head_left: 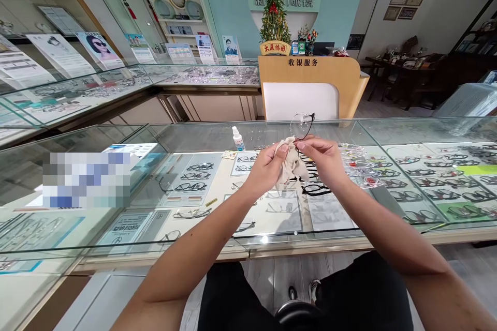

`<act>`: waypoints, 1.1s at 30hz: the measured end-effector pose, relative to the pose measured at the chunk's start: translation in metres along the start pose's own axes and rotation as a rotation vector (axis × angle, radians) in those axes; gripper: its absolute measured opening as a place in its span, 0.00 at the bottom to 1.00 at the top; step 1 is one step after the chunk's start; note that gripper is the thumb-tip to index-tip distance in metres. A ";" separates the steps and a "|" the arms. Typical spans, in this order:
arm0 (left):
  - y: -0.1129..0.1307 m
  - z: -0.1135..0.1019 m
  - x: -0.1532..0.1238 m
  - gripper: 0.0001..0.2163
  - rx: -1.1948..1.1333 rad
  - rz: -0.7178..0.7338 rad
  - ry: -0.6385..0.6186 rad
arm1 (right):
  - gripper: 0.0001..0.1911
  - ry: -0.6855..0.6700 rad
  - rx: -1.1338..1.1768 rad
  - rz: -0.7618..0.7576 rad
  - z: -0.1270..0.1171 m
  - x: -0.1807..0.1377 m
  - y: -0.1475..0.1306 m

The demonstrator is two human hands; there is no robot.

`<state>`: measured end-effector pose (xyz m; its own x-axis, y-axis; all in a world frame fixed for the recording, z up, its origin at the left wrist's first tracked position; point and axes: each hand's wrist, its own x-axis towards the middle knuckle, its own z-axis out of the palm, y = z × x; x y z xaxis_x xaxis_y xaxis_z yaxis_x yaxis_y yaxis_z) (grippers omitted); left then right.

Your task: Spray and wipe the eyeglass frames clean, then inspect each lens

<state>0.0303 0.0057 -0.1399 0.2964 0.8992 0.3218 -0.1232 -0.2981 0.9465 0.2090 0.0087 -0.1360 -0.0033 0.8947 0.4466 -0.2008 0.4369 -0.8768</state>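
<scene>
Both my hands are raised over a glass display counter (392, 129). My left hand (267, 165) is closed on a beige cleaning cloth (289, 163), which hangs down from its fingers. My right hand (324, 158) pinches a pair of thin-rimmed glasses (303, 124), and one lens stands up above my fingers. The cloth touches the glasses where my two hands meet.
A small white spray bottle (237, 138) with a blue label stands on the counter, left of my hands. Under the glass lie several rows of spectacle frames (435, 186). A wooden cashier desk (310, 85) with a potted plant (275, 26) stands beyond. More glass cases (77, 93) run along the left.
</scene>
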 end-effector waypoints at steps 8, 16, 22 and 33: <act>0.000 -0.002 0.000 0.27 -0.239 -0.145 -0.190 | 0.08 -0.002 0.097 0.095 -0.007 0.002 0.001; -0.003 0.010 -0.004 0.27 -0.128 -0.055 0.126 | 0.12 -0.039 0.004 -0.013 0.015 -0.012 -0.001; -0.002 0.009 -0.003 0.30 -0.106 -0.033 0.088 | 0.11 -0.027 -0.018 -0.036 0.011 -0.010 -0.001; -0.014 -0.010 0.009 0.29 -0.198 -0.148 -0.037 | 0.17 0.004 -0.007 -0.005 -0.017 0.009 0.004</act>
<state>0.0250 0.0211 -0.1502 0.3586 0.9151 0.1843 -0.2579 -0.0926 0.9617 0.2247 0.0204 -0.1382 0.0014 0.8929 0.4502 -0.1943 0.4419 -0.8758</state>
